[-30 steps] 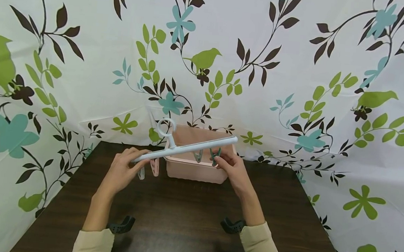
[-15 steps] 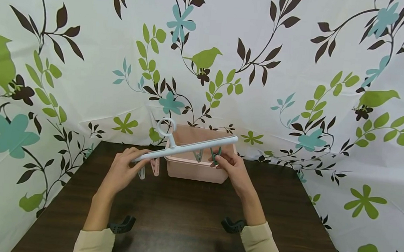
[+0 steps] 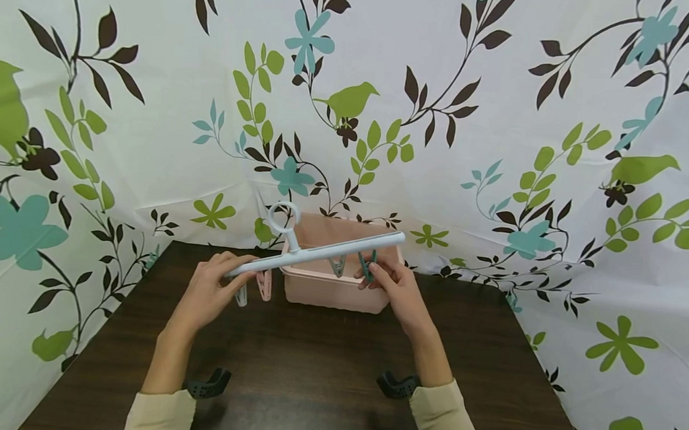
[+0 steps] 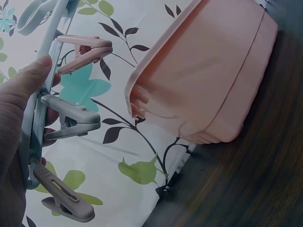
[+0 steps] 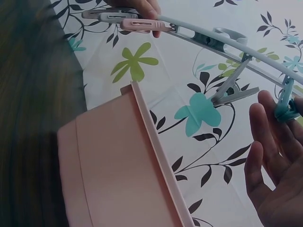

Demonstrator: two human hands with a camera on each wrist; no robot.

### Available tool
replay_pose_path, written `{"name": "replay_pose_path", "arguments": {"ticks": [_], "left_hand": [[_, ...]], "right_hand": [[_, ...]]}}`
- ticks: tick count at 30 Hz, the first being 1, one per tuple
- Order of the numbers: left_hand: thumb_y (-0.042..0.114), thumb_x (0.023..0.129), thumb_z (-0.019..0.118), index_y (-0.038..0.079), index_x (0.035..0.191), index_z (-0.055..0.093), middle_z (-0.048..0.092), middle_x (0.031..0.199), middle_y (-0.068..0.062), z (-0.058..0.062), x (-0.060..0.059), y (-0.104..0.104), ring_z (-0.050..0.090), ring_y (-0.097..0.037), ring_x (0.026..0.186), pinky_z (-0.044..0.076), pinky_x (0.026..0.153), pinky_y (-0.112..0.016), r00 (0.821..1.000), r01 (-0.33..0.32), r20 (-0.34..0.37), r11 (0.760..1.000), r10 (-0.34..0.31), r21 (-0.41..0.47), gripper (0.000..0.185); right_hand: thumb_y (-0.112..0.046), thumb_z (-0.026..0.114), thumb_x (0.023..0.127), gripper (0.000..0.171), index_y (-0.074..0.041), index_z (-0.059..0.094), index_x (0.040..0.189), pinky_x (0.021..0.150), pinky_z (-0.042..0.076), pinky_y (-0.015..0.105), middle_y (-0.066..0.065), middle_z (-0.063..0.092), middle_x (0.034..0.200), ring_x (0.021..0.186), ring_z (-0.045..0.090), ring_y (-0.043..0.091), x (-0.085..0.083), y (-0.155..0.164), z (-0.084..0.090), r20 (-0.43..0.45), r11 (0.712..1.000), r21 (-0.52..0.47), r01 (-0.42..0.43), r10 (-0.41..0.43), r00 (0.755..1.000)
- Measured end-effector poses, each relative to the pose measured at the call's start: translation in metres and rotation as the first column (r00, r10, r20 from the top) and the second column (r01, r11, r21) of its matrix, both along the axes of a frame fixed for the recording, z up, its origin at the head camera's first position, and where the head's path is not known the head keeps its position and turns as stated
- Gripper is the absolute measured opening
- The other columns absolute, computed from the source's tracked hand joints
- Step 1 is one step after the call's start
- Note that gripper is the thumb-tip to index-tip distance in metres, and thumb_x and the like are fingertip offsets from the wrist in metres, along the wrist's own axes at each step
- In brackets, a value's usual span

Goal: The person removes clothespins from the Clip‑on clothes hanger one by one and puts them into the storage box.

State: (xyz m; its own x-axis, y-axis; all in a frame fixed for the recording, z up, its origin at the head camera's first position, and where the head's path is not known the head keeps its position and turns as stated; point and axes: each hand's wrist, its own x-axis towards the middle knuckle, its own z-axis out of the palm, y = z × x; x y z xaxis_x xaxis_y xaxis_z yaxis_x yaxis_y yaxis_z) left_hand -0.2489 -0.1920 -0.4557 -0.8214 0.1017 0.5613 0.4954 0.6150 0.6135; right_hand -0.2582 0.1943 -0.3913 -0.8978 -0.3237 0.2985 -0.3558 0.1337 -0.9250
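A person in cream sleeves holds a pale blue clip hanger (image 3: 317, 252) above the far part of a dark wooden table (image 3: 307, 381), tilted so that its right end rides higher. The left hand (image 3: 212, 290) grips the hanger's lower left end, fingers curled round the bar, with a pink peg (image 3: 263, 284) and a grey peg (image 3: 242, 295) dangling just beside it. The right hand (image 3: 396, 288) is up at a teal peg (image 3: 367, 265) near the right end, fingertips pinching it; another grey peg (image 3: 337, 265) hangs just to its left. Behind and below the bar sits a pink plastic basket (image 3: 332, 288), against the floral curtain (image 3: 510, 120) at the table's far edge.
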Motion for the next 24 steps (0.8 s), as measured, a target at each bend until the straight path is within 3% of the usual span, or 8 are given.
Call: {"name": "replay_pose_path", "arguments": {"ticks": [4,8,21,24], "left_hand": [[0.022,0.101,0.077,0.021,0.132,0.076,0.072,0.111,-0.001,-0.0002,-0.0001,0.0,0.055,-0.016,0.103,0.033,0.092,-0.045,1.0,0.0,-0.005,1.0,0.0,0.0,0.03],[0.026,0.102,0.077,0.021,0.131,0.076,0.072,0.111,0.0,0.0006,0.0006,-0.0003,0.055,-0.014,0.103,0.033,0.092,-0.045,1.0,0.003,-0.006,1.0,-0.003,-0.001,0.03],[0.025,0.101,0.078,0.022,0.13,0.077,0.072,0.11,0.0,0.0022,0.0018,-0.0011,0.053,-0.013,0.101,0.033,0.093,-0.046,1.0,0.004,-0.011,1.0,-0.004,0.001,0.03],[0.025,0.1,0.079,0.023,0.13,0.077,0.072,0.108,0.002,0.0025,0.0021,-0.0013,0.052,-0.013,0.1,0.033,0.092,-0.045,1.0,0.006,-0.012,1.0,-0.006,0.002,0.03]], "right_hand": [[-0.032,0.054,0.115,0.043,-0.001,0.063,0.143,0.091,0.062,0.038,0.01,0.077,0.109,0.087,0.076,0.017,0.0008,0.0002,-0.0002,0.018,0.999,-0.028,-0.017,0.017,1.0],[-0.034,0.051,0.116,0.044,0.0,0.064,0.141,0.088,0.062,0.033,0.003,0.074,0.104,0.086,0.073,0.017,0.0022,-0.0007,0.0009,0.024,0.998,-0.063,-0.026,0.028,0.999],[-0.036,0.05,0.116,0.049,0.009,0.062,0.133,0.078,0.059,0.028,0.004,0.065,0.093,0.085,0.062,0.014,0.0033,-0.0016,0.0027,0.02,0.995,-0.102,0.003,-0.001,1.0],[-0.036,0.05,0.116,0.045,0.005,0.064,0.127,0.076,0.056,0.029,0.005,0.061,0.09,0.082,0.059,0.014,0.0036,-0.0014,0.003,0.033,0.993,-0.113,0.015,-0.012,0.999]]}}
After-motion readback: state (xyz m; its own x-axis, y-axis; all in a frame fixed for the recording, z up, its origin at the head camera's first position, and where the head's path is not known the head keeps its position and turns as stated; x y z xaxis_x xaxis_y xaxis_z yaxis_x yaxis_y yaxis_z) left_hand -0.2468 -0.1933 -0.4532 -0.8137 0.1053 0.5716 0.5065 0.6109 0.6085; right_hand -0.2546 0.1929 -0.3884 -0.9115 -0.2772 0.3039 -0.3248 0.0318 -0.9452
